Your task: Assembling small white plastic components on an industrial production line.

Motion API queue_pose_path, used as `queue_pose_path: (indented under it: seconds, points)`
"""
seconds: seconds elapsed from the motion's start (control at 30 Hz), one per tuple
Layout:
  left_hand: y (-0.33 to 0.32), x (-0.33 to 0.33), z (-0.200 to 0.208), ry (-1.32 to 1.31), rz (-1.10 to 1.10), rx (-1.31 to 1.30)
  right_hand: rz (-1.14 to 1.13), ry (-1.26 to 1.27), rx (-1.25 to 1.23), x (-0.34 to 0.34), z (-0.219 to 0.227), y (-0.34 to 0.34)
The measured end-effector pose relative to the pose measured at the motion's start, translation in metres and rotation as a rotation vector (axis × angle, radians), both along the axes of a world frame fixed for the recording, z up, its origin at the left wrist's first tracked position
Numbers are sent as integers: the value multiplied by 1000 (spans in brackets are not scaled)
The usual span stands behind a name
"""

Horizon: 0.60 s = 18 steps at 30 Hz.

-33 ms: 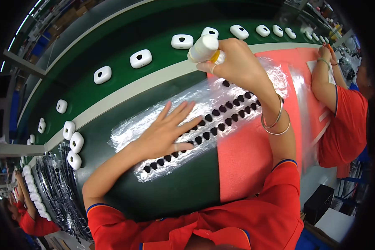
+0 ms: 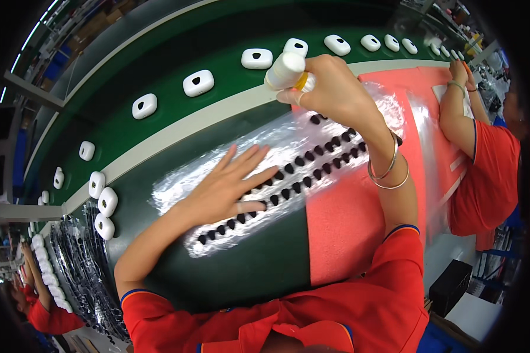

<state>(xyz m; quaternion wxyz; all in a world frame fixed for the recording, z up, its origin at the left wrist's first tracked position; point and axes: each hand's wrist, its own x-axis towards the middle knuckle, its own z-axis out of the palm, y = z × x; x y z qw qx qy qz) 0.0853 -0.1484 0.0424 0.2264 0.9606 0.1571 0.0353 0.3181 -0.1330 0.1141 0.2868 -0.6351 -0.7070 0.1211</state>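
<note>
My left hand (image 2: 224, 188) lies flat with its fingers spread on a shiny clear plastic sheet (image 2: 188, 176). Rows of small black rounded pieces (image 2: 285, 193) run along this sheet, some of them covered by the fingers. In my right hand (image 2: 338, 88) is a small white bottle (image 2: 285, 72) with a yellow collar, tilted and held above the far side of the sheet. Its lower part is partly hidden by my fingers. The sheet spans a dark green work surface (image 2: 259, 259) and a pink mat (image 2: 341, 241).
White rounded cases (image 2: 199, 83), most with a dark mark, line the green conveyor (image 2: 171, 123) beyond a pale rail. Three more white cases (image 2: 107, 202) sit at the left, beside a pile of dark strips (image 2: 82, 259). A co-worker's arm (image 2: 456, 112) is at the right.
The plastic sheet with its black pieces has slid slightly to the left, and my left hand moved with it. My right hand and the bottle have shifted a little left.
</note>
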Motion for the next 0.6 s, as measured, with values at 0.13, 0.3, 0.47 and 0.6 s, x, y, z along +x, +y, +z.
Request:
queue_pose_path:
  seconds: [0.13,0.3,0.47,0.6]
  points:
    - [14,-44,9,18,62,-76,88,-70,-234,-2,-10,10]
    - [0,-57,2,-24,132,-78,149,-206,-211,-22,-50,15]
    - [-2,-62,-1,-201,179,-78,232,-116,-311,-5,-47,17]
    - [18,-109,21,-283,704,186,165,36,-362,-20,-19,6]
